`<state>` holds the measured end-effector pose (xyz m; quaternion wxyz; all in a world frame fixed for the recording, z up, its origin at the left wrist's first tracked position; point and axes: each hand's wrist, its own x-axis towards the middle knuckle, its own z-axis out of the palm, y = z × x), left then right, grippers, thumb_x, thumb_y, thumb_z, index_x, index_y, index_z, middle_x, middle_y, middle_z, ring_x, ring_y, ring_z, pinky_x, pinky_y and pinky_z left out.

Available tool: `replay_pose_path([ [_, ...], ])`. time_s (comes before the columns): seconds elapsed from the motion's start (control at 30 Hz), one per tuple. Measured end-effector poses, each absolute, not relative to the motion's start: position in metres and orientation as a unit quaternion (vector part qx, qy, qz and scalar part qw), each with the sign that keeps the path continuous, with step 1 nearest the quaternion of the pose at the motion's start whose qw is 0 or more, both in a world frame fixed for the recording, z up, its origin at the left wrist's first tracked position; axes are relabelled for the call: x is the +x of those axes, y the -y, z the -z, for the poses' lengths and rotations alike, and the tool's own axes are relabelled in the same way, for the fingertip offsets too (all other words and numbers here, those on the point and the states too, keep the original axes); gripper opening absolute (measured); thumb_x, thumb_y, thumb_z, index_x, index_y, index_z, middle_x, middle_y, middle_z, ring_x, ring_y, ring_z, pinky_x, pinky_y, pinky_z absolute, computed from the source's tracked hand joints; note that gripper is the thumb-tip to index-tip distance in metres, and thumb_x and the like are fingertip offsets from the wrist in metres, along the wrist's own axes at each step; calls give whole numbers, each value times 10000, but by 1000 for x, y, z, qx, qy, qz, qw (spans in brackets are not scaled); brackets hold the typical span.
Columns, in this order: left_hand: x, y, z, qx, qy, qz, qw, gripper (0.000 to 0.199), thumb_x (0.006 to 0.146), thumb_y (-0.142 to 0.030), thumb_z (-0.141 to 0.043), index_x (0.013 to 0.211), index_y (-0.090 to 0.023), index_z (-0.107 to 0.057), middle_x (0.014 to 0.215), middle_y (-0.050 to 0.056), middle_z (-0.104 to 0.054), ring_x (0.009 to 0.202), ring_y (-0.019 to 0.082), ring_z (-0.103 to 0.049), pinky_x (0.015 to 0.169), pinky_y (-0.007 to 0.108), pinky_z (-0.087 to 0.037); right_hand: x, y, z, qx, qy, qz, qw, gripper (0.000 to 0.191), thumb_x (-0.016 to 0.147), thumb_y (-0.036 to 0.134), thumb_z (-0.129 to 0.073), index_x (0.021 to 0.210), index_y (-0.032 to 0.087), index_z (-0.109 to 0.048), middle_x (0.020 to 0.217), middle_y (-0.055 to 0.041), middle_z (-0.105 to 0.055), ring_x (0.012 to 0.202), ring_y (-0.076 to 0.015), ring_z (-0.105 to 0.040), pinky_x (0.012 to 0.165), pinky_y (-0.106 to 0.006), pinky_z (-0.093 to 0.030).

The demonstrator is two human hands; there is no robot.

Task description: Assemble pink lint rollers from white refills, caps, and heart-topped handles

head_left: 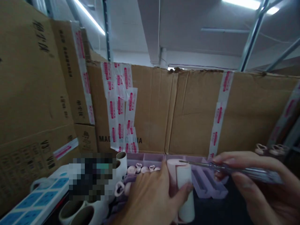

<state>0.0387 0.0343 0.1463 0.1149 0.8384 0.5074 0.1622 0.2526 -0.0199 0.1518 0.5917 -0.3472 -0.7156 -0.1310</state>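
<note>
My left hand (150, 197) wraps round a pink and white rounded casing (184, 178), its thumb pressed on the white front. The casing stands roughly upright with its pink end up. In my right hand (257, 193) is a screwdriver with a clear handle (262, 175), held between thumb and fingers. Its thin shaft points left, and the tip lies at the top of the casing; whether it touches is too fine to tell. Behind the casing sits a purple divided tray (208, 184). Small pink parts with loops (144, 169) lie just beyond my left hand.
White cardboard-like tubes (121, 161) stand at the left, beside a white power strip with blue sockets (35, 197). A pixelated patch hides things there. Taped cardboard walls (150, 109) close off the back and left. More pink looped parts (273, 150) are at the far right.
</note>
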Motion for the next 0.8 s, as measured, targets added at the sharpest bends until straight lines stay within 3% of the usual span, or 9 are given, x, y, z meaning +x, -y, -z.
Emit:
replay_pose_path([
  [0.1, 46, -34, -149, 839, -515, -140, 110, 476, 897, -627, -446, 1042, -200, -601, 910, 119, -731, 879, 415, -682, 721, 500, -458, 251, 19, -157, -333, 756, 113, 553, 215, 970, 60, -547, 1130, 191, -603, 1061, -27, -668, 989, -129, -664, 906, -121, -523],
  [0.2, 51, -36, -149, 829, -537, -117, 101, 461, 874, -618, -462, 1004, -198, -600, 896, 134, -728, 891, 430, -680, 724, 508, -462, 264, 19, -153, -314, 772, 86, 546, 252, 939, 41, -568, 1139, 193, -597, 1072, -37, -663, 1005, -154, -658, 918, -169, -536],
  [0.4, 51, -39, -140, 818, -553, -126, 96, 503, 862, -676, -442, 1014, -228, -612, 879, 118, -729, 856, 433, -688, 675, 495, -457, 273, 23, -154, -360, 759, 95, 535, 195, 965, 102, -590, 1111, 228, -615, 1049, -21, -678, 947, -149, -670, 874, -169, -543],
  [0.6, 50, -41, -135, 817, -557, -129, 72, 527, 878, -706, -390, 928, -221, -592, 839, 132, -723, 806, 420, -697, 641, 480, -465, 269, 19, -154, -342, 786, 77, 509, 112, 1041, 184, -587, 1145, 224, -596, 1068, -17, -673, 1005, -134, -662, 917, -144, -521],
  [0.8, 52, -36, -145, 808, -576, -88, 88, 508, 876, -681, -399, 971, -216, -581, 889, 147, -739, 873, 457, -702, 712, 560, -496, 269, 18, -150, -377, 758, 108, 521, 102, 1067, 320, -614, 1090, 220, -613, 1025, -27, -682, 956, -140, -676, 843, -139, -551],
])
